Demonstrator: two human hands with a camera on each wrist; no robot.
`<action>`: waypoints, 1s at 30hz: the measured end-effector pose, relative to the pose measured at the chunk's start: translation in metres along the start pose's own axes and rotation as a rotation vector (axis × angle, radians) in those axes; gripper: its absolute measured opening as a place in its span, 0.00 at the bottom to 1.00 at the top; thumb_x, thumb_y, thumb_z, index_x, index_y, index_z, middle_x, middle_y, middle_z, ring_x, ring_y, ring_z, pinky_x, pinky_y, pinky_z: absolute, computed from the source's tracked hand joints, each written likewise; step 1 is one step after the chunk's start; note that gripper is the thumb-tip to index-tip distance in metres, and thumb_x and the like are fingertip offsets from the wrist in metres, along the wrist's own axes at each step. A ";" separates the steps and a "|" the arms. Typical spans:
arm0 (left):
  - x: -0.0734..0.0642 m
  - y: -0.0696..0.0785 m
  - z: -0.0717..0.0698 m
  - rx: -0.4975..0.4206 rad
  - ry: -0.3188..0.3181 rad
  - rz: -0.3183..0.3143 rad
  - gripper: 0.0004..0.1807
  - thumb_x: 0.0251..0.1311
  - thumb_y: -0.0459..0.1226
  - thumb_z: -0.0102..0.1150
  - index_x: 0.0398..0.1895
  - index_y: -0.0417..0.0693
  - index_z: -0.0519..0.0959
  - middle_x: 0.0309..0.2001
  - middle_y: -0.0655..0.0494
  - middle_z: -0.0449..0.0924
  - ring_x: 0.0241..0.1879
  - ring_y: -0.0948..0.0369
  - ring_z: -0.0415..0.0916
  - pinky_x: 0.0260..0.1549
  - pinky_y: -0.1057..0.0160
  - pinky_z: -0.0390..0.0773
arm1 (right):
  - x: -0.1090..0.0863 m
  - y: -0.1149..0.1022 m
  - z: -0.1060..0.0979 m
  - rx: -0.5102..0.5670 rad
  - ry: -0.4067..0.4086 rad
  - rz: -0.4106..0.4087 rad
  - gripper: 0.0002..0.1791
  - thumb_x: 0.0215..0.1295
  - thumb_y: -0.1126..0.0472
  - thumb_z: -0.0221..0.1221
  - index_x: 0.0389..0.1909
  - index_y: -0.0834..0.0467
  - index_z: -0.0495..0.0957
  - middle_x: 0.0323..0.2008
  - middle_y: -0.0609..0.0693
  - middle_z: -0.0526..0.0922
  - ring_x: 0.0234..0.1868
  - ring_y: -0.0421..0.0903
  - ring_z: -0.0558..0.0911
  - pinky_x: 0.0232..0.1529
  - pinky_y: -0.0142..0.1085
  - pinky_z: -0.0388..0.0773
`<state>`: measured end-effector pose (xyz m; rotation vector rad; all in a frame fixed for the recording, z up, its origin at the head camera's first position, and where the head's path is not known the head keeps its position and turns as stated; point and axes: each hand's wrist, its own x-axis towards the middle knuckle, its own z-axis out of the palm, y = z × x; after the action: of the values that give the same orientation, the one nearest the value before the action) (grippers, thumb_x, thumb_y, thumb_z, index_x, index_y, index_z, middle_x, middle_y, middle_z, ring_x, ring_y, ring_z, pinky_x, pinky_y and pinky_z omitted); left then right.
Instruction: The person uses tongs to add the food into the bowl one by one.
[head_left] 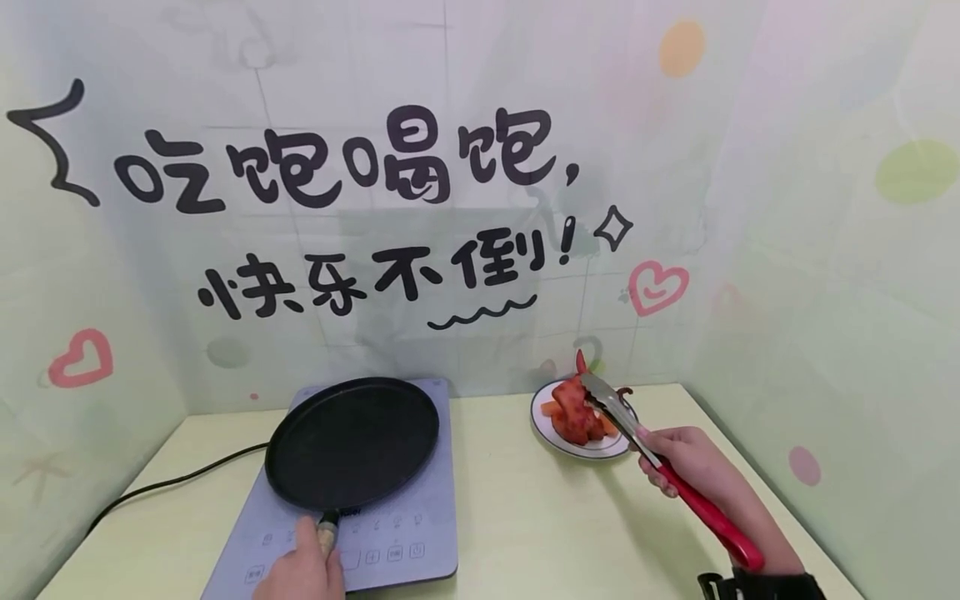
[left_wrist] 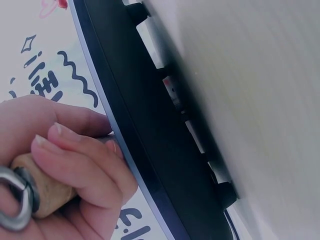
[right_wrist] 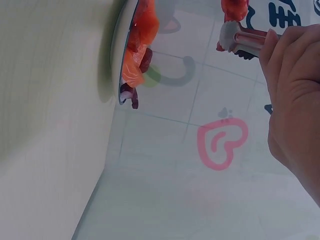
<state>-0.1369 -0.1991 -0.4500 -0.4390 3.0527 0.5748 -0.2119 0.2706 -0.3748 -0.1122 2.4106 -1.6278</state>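
Note:
My left hand [head_left: 296, 571] grips the wooden handle [left_wrist: 50, 192] of a flat black frying pan [head_left: 352, 442], which sits over an induction cooker [head_left: 442, 533]. A metal ring [left_wrist: 15, 220] hangs at the handle's end in the left wrist view. With my right hand [head_left: 690, 462] I hold red-handled metal tongs [head_left: 708, 507]. Their tips pinch a red piece of food [right_wrist: 234, 9], raised off the plate in the right wrist view. Below it, the white plate [head_left: 538, 427] carries orange chunks [right_wrist: 146, 25] and small dark purple bits [right_wrist: 131, 95].
A black cord [head_left: 187, 475] runs from behind the pan to the table's left edge. Pale wood tabletop [head_left: 510, 517] lies between cooker and plate. Printed cloth walls [head_left: 480, 350] with black lettering and pink hearts close off the back and both sides.

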 end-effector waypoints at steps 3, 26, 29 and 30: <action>0.001 -0.001 -0.002 -0.002 0.025 0.018 0.19 0.72 0.39 0.59 0.44 0.35 0.60 0.20 0.47 0.71 0.19 0.54 0.71 0.23 0.56 0.66 | 0.001 -0.004 0.000 0.003 0.006 -0.004 0.25 0.85 0.50 0.49 0.52 0.72 0.76 0.23 0.44 0.79 0.18 0.34 0.73 0.23 0.28 0.74; -0.003 -0.002 -0.005 -0.022 0.016 0.023 0.19 0.72 0.38 0.57 0.48 0.34 0.61 0.22 0.46 0.73 0.20 0.53 0.72 0.24 0.55 0.68 | -0.005 -0.014 0.009 -0.014 -0.009 -0.031 0.26 0.85 0.51 0.50 0.54 0.74 0.76 0.25 0.45 0.79 0.18 0.35 0.73 0.24 0.30 0.75; -0.004 -0.001 -0.006 -0.017 0.010 0.016 0.19 0.72 0.38 0.58 0.49 0.33 0.62 0.22 0.46 0.73 0.21 0.53 0.72 0.24 0.55 0.68 | -0.006 -0.015 0.012 -0.006 -0.020 -0.030 0.24 0.85 0.52 0.50 0.53 0.73 0.76 0.25 0.46 0.79 0.18 0.35 0.73 0.24 0.29 0.75; -0.005 0.000 -0.007 -0.016 0.009 0.013 0.19 0.72 0.38 0.58 0.49 0.33 0.62 0.22 0.46 0.73 0.21 0.53 0.72 0.24 0.55 0.68 | -0.006 -0.015 0.013 -0.005 -0.023 -0.030 0.24 0.85 0.52 0.50 0.52 0.73 0.76 0.25 0.46 0.79 0.18 0.35 0.73 0.24 0.29 0.75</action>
<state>-0.1319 -0.2003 -0.4436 -0.4232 3.0637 0.5993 -0.2042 0.2543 -0.3653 -0.1684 2.4075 -1.6245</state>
